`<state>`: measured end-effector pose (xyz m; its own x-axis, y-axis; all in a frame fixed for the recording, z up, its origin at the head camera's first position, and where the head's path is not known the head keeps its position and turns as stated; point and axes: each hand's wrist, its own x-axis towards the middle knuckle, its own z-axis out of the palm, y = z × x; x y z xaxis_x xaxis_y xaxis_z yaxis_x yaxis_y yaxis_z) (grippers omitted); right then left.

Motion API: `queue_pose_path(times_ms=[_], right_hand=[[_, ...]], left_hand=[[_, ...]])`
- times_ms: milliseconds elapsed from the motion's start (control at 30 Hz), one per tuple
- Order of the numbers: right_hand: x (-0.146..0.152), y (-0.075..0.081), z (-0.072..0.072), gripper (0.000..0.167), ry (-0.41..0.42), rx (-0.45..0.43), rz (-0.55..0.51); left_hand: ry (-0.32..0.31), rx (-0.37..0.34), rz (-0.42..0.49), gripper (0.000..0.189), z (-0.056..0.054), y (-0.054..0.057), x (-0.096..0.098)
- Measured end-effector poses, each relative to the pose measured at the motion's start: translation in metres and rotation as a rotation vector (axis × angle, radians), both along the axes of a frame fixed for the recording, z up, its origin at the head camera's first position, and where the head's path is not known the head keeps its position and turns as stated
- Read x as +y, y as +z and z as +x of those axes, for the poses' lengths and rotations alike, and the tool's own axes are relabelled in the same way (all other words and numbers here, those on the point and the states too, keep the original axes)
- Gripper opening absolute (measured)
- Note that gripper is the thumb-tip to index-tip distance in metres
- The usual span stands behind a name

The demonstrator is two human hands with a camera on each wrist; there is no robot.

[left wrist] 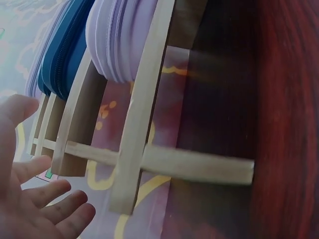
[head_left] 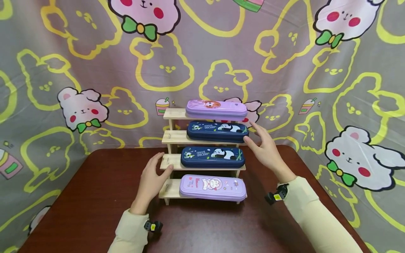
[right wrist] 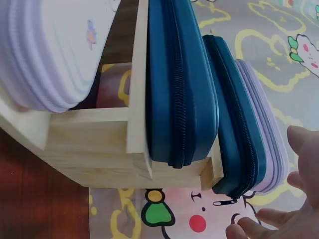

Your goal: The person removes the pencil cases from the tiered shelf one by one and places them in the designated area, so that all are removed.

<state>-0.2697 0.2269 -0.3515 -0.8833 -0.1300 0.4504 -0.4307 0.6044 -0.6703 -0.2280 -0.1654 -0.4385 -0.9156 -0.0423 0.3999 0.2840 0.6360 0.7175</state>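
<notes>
A stepped wooden rack (head_left: 171, 160) bears one zippered pencil case on each tier. On the top tier is a purple case (head_left: 218, 109) with a cartoon girl; below it come an upper navy panda case (head_left: 216, 131) and a lower navy panda case (head_left: 212, 157). The bottom tier carries a lilac case (head_left: 213, 187) with a cartoon print. My left hand (head_left: 153, 181) is at the rack's left side, fingers spread, fingertips by the third tier's end. My right hand (head_left: 267, 147) has its thumb close to the upper navy case's right end, fingers extended.
The rack stands on a dark red-brown wooden table (head_left: 104, 196). Behind and at both sides hangs a grey cloth (head_left: 104, 66) printed with cartoon rabbits and yellow outlines. Each sleeve has a small black device (head_left: 276, 195) strapped at the wrist.
</notes>
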Motion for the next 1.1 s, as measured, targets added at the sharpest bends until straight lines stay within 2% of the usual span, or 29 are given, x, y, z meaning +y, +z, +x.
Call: queue_pose_path(times_ms=[133, 367, 600, 867, 1100], right_hand=[[-0.005, 0.005, -0.010, 0.069, 0.014, 0.017, -0.008], [-0.011, 0.021, -0.032, 0.071, 0.064, 0.014, -0.043], [-0.021, 0.034, -0.049, 0.072, 0.049, 0.061, -0.017], [-0.029, 0.043, -0.062, 0.077, 0.045, -0.013, 0.015], [-0.032, 0.049, -0.074, 0.074, 0.061, -0.028, 0.008]], left_hand=[[0.002, -0.010, 0.129, 0.063, -0.002, -0.003, 0.002], [-0.010, -0.034, 0.285, 0.060, -0.008, -0.008, 0.009], [0.005, -0.070, 0.367, 0.060, -0.011, -0.009, 0.013], [0.022, -0.081, 0.444, 0.055, -0.013, -0.008, 0.022], [0.034, -0.069, 0.504, 0.054, -0.016, -0.011, 0.030]])
